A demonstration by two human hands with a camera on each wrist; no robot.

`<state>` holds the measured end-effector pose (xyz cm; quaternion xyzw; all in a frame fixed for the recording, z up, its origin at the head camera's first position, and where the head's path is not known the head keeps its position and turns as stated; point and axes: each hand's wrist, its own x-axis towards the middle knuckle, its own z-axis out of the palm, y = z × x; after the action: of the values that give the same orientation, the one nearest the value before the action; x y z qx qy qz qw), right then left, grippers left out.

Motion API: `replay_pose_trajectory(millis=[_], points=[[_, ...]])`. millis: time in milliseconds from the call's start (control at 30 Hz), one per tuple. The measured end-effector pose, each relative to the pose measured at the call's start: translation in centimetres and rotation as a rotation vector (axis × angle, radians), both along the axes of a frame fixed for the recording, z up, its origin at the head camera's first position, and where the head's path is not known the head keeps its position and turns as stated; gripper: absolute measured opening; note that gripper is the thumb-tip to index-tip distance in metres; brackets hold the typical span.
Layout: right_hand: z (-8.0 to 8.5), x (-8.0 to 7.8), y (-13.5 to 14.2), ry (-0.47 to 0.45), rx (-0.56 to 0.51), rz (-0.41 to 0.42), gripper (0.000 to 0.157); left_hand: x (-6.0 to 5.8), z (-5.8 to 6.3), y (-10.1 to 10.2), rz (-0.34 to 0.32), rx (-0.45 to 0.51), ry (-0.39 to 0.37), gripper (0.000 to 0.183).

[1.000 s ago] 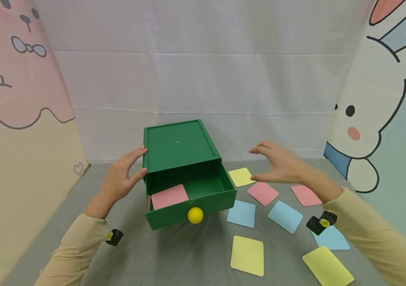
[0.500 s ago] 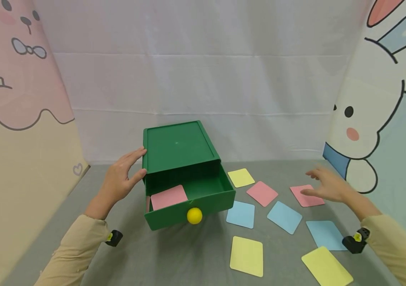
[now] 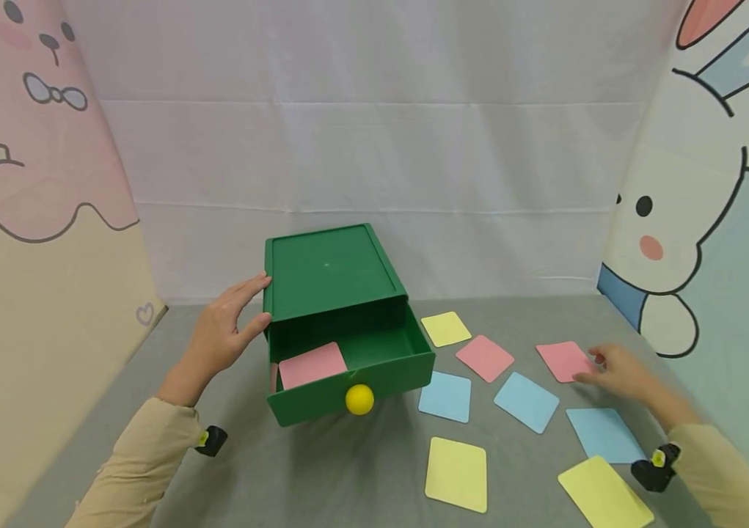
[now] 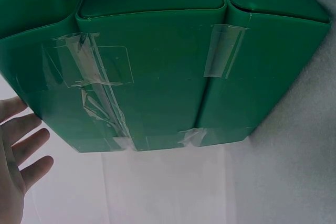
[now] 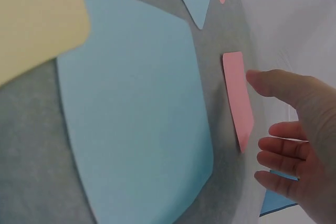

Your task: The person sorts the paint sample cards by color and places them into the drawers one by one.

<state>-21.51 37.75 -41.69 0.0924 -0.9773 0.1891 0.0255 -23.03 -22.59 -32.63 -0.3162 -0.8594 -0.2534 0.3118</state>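
A green drawer box point(image 3: 334, 271) stands tilted on the grey cloth, its drawer point(image 3: 387, 370) pulled out with a yellow ball knob point(image 3: 359, 400). Inside the drawer lies a pink card point(image 3: 312, 365), and a sliver of pink shows at its left wall. My left hand point(image 3: 222, 330) rests its fingertips and thumb against the box's left side. Clear tape joins the box's green panels point(image 4: 163, 77) in the left wrist view. Over at the right, my right hand point(image 3: 621, 374) is at the right edge of another pink card point(image 3: 565, 361), thumb and fingers apart.
Right of the drawer lie yellow cards point(image 3: 445, 328), a pink card point(image 3: 485, 358) and blue cards point(image 3: 526, 401). A blue card point(image 3: 601, 434) lies below my right hand, near a yellow card point(image 3: 605, 490). Curtains with printed animals enclose the cloth-covered surface.
My right hand has swept right from beside the drawer and come down at the far-right pink card. The left hand stays against the box; the cards lie where they were.
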Motion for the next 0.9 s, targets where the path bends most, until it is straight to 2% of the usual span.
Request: replay_pose_trajectory(millis=[67,300,433,633,767,900], points=[[-0.4,0.1,0.2,-0.012,-0.003,-0.024,0.062,0.0,0.0,0.0,-0.001,0.002,-0.002,0.058],[-1.8,0.1,0.4,-0.052,-0.018,-0.08,0.038,-0.1,-0.1,-0.1,0.002,0.004,-0.007,0.056],[-1.9,0.1,0.2,-0.058,-0.058,-0.132,0.041,-0.1,-0.2,-0.1,-0.005,0.009,-0.006,0.057],[-1.6,-0.2,0.0,-0.165,-0.132,-0.255,0.052,0.0,-0.1,0.0,0.001,0.007,-0.001,0.057],[-1.7,-0.4,0.1,-0.208,-0.192,-0.323,0.05,0.0,0.0,0.0,0.011,-0.002,-0.005,0.056],[-1.7,-0.4,0.0,-0.208,-0.262,-0.365,0.045,0.0,0.0,0.0,0.01,-0.002,-0.01,0.056]])
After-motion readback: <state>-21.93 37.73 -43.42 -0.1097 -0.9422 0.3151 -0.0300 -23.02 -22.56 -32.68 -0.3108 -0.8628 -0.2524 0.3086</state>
